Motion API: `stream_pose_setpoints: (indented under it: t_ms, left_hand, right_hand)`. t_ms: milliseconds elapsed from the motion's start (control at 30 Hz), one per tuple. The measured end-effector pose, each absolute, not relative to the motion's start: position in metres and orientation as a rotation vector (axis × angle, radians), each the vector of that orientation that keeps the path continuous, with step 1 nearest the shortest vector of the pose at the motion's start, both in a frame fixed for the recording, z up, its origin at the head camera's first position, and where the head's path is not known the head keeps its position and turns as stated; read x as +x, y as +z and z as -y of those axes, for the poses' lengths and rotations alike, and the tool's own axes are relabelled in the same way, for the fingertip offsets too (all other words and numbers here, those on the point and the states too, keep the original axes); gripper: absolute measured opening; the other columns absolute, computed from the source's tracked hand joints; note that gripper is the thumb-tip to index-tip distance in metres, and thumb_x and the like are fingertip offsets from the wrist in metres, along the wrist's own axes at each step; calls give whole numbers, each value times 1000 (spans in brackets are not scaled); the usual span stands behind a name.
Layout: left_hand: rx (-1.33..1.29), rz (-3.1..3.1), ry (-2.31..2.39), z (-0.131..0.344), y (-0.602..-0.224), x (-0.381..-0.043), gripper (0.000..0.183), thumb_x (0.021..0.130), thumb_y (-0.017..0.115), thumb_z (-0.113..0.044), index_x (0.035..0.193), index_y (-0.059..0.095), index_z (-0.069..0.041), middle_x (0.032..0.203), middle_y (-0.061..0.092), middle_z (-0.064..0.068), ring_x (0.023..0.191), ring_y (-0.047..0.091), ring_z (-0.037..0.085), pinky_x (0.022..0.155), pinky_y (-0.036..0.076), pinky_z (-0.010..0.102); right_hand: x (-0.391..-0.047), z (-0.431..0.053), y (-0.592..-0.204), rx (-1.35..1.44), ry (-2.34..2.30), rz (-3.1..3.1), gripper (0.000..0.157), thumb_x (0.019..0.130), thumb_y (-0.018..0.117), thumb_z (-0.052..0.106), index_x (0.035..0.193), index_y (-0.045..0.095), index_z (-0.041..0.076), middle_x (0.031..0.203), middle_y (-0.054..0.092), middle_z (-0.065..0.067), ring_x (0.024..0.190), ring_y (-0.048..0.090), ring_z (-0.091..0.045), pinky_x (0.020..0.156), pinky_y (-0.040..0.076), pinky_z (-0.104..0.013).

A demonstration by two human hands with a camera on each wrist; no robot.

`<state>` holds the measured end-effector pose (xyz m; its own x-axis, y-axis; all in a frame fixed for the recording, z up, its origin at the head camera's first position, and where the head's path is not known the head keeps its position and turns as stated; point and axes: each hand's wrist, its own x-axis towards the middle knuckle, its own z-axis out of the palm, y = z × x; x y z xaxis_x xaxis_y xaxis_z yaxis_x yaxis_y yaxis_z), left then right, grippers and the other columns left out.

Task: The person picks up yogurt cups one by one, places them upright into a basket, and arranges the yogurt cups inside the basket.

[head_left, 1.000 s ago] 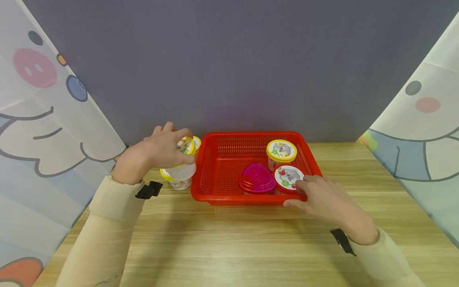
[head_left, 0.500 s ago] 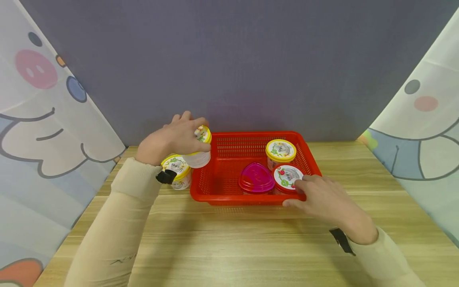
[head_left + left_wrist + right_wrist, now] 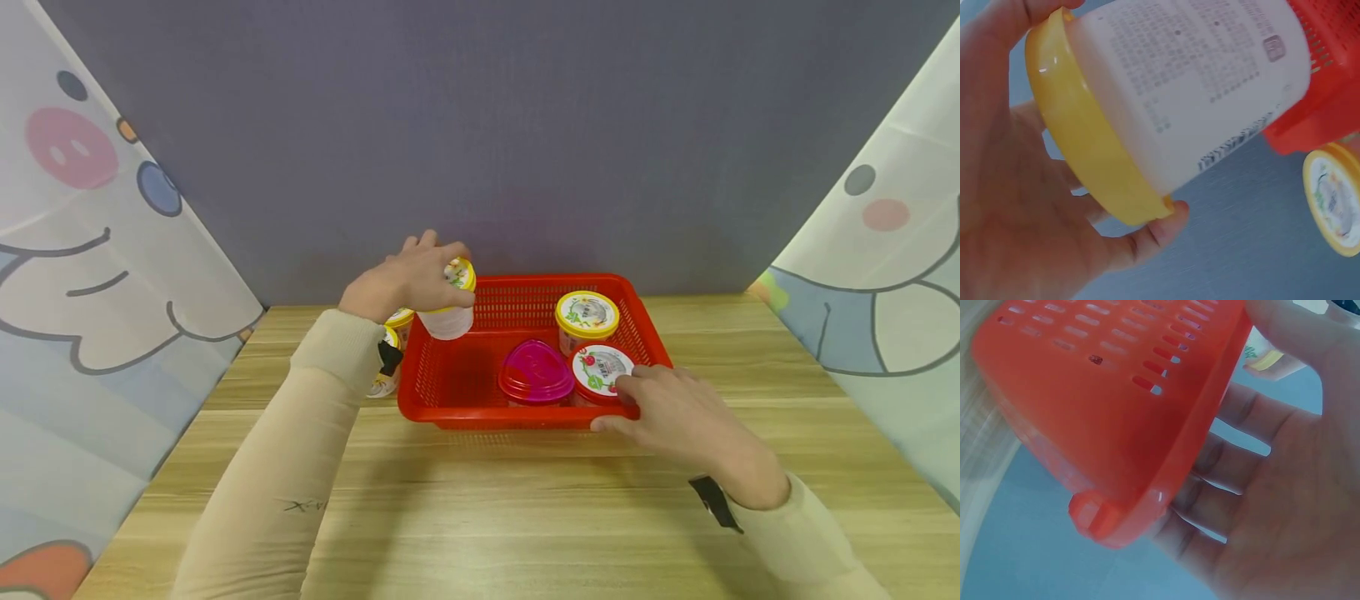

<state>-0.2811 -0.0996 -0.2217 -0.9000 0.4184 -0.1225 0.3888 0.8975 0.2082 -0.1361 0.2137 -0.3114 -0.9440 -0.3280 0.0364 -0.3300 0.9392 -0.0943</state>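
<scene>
My left hand (image 3: 420, 279) grips a translucent plastic tub (image 3: 450, 323) by its yellow lid, above the left side of the red basket (image 3: 465, 367). In the left wrist view, thumb and fingers span the yellow lid (image 3: 1079, 125), and fine print and a barcode show on the tub's side. My right hand (image 3: 678, 417) holds the basket's front right corner, with the rim (image 3: 1200, 447) between thumb and fingers in the right wrist view. Inside the basket sit a yellow-lidded tub (image 3: 587, 315), a red-lidded tub (image 3: 600, 369) and a container with a rounded triangular magenta lid (image 3: 536, 372).
Left of the basket, two more yellow-lidded tubs stand on the wooden table (image 3: 480, 517), one at the front (image 3: 384, 385) and one behind (image 3: 401, 319), partly hidden by my left arm. A grey panel (image 3: 480, 142) rises behind; cartoon-printed sheets flank both sides.
My left hand has carried the tub rightward from beside the basket to over its left side. My right hand and the basket have stayed in place.
</scene>
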Motion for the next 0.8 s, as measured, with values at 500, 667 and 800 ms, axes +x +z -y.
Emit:
stream_pose_setpoints:
  t_ms: [500, 667, 800]
  left_hand:
    - [636, -2874, 312, 81, -248, -307, 58, 87, 61, -46, 142, 49, -29, 134, 38, 10, 123, 33, 32, 100, 35, 61]
    - [633, -2863, 303, 69, -253, -310, 59, 87, 62, -49, 142, 49, -30, 135, 38, 9, 124, 33, 32, 101, 36, 60]
    - [627, -2855, 293, 62, -256, -311, 61, 87, 62, -51, 143, 48, -31, 137, 37, 9, 126, 32, 32, 99, 38, 60]
  right_hand:
    - [-136, -211, -312, 523, 142, 3065, 57, 81, 77, 59, 111, 73, 10, 103, 69, -9, 91, 64, -31, 77, 53, -56]
    - [-136, -211, -312, 523, 139, 3063, 56, 81, 78, 58, 110, 73, 10, 103, 69, -9, 90, 64, -31, 76, 53, -56]
    - [-136, -211, -312, 521, 142, 3062, 56, 81, 78, 58, 110, 73, 11, 102, 69, -8, 90, 64, -30, 77, 53, -55]
